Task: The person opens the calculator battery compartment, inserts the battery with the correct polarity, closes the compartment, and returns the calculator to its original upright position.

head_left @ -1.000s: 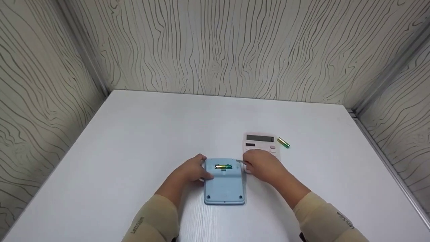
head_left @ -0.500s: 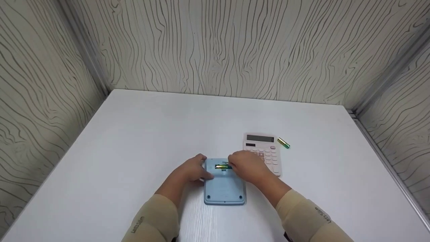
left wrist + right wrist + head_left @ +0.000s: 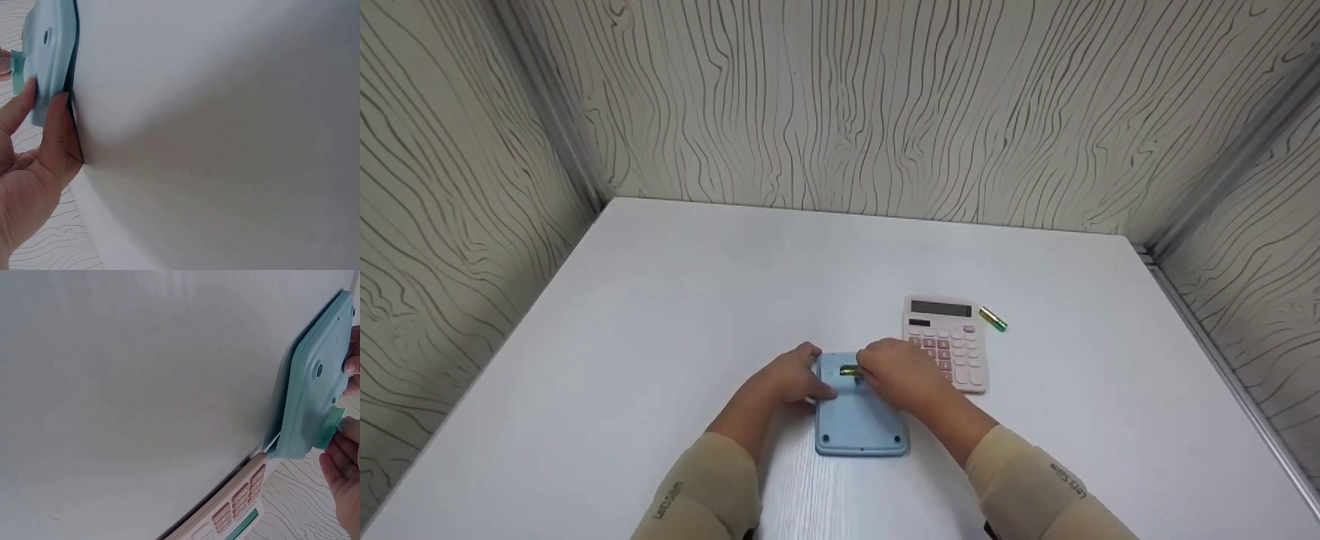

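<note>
Pale wood-grain panels (image 3: 840, 105) stand behind the white table (image 3: 720, 285), where the light-blue calculator (image 3: 859, 420) lies back up, just beside the pink calculator (image 3: 952, 345). Your left grip (image 3: 791, 377) holds its left edge, thumb on the back and fingers at the side. Your right grip (image 3: 900, 375) pinches the small battery cover (image 3: 331, 427) between thumb and fingers, tilted over the back near the compartment — whether its tabs touch the slot you cannot tell from these views. One battery (image 3: 849, 370) sits in that compartment, part hidden by your right fingers; a loose battery (image 3: 993, 319) lies on the table, by the pink calculator's upper right corner. By the look of it, you are at the fitting of the cover. If so, the next move calls for lining the cover's edge up with the opening, seating the tabs first, then pressing it flat until it catches — with your left grip bracing the body so it can't slide, and no force if the edge sits crooked.
</note>
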The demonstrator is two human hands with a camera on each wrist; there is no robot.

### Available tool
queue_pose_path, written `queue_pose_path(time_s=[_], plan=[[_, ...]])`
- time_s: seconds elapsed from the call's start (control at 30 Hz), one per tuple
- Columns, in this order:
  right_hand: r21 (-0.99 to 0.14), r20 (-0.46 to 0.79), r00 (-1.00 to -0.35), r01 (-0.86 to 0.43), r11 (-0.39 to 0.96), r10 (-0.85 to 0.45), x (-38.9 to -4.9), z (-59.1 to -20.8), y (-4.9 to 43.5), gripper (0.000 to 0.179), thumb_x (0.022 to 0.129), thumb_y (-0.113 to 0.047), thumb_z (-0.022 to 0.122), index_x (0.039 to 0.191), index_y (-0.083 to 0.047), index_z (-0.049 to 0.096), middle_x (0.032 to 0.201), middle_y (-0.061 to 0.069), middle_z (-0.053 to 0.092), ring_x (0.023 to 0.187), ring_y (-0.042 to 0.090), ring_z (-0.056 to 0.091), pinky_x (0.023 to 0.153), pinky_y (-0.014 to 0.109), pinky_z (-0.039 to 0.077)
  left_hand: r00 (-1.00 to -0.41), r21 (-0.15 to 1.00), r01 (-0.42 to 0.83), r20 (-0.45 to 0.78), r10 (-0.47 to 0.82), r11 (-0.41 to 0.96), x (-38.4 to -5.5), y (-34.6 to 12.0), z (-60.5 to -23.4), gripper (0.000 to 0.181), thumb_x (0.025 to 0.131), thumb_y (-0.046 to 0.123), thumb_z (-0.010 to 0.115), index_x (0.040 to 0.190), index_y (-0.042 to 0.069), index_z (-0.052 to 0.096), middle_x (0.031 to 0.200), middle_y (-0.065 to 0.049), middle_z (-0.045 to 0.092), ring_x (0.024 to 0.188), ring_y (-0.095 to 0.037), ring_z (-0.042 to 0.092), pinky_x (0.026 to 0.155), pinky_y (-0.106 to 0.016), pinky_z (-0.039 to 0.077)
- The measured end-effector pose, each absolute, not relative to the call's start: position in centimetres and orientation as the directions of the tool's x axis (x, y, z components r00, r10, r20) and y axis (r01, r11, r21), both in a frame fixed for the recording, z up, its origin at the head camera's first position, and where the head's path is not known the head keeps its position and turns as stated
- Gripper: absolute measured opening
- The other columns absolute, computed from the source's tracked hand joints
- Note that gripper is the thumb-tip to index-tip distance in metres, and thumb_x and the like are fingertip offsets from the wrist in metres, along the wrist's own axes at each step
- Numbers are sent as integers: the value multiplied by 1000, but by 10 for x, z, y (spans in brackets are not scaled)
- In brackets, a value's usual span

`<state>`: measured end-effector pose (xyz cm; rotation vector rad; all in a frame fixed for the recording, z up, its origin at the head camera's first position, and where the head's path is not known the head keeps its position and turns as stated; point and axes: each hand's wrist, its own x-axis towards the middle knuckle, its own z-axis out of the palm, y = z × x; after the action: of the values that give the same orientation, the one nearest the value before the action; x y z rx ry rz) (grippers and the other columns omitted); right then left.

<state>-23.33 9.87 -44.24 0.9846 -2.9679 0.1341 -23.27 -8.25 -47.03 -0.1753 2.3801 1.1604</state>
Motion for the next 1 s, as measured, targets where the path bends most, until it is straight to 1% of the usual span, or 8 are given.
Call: queue_pose_path(time_s=[0.07, 0.2, 0.3, 0.4, 0.57, 0.83, 1.0], plan=[[-82, 30, -805, -593, 801, -593, -232, -442, 98, 14, 91, -23, 54, 93, -17, 66, 84, -4, 65, 78, 12, 59, 73, 27, 52, -875, 709, -315, -474, 95, 631, -232, -82, -469, 76, 71, 25, 77, 136, 16, 39, 128, -8, 51, 99, -23, 51, 90, -40, 43], [-78, 68, -789, -614, 785, -611, -231, -444, 96, 15, 91, -24, 54, 93, -16, 67, 83, -4, 65, 75, 10, 58, 72, 25, 51, -880, 717, -289, -460, 120, 634, -232, -83, -469, 76, 72, 23, 77, 136, 13, 38, 122, -9, 54, 93, -21, 54, 85, -37, 46], [-66, 104, -776, -630, 774, -623, -229, -446, 95, 15, 91, -24, 54, 91, -16, 67, 81, -5, 65, 73, 9, 57, 70, 24, 51, -880, 718, -276, -456, 131, 639, -232, -84, -469, 76, 72, 22, 77, 136, 12, 37, 119, -8, 56, 91, -20, 56, 85, -38, 46], [-62, 114, -772, -634, 771, -626, -228, -448, 95, 15, 91, -23, 54, 89, -16, 68, 82, -4, 65, 73, 9, 57, 69, 24, 51, -878, 720, -283, -460, 130, 633, -232, -84, -469, 75, 72, 23, 76, 136, 13, 37, 119, -8, 56, 91, -20, 56, 86, -38, 46], [-67, 126, -758, -650, 757, -640, -227, -453, 97, 16, 91, -23, 54, 91, -15, 68, 87, -3, 65, 79, 11, 57, 71, 24, 51, -877, 725, -286, -462, 134, 626, -232, -84, -469, 74, 72, 23, 76, 135, 13, 38, 116, -7, 57, 87, -19, 57, 81, -35, 47], [-50, 108, -744, -666, 744, -659, -226, -459, 101, 18, 91, -23, 54, 99, -15, 67, 97, -2, 65, 91, 13, 58, 80, 26, 50, -880, 730, -270, -452, 148, 628, -233, -84, -470, 74, 73, 21, 76, 135, 11, 38, 116, -8, 57, 86, -19, 58, 79, -34, 48], [-61, 97, -746, -665, 744, -659, -225, -460, 103, 19, 92, -22, 52, 102, -15, 67, 100, -2, 64, 94, 14, 58, 82, 27, 50, -877, 729, -277, -459, 146, 626, -233, -85, -470, 74, 73, 22, 76, 136, 12, 38, 119, -8, 56, 89, -19, 57, 81, -35, 47]])
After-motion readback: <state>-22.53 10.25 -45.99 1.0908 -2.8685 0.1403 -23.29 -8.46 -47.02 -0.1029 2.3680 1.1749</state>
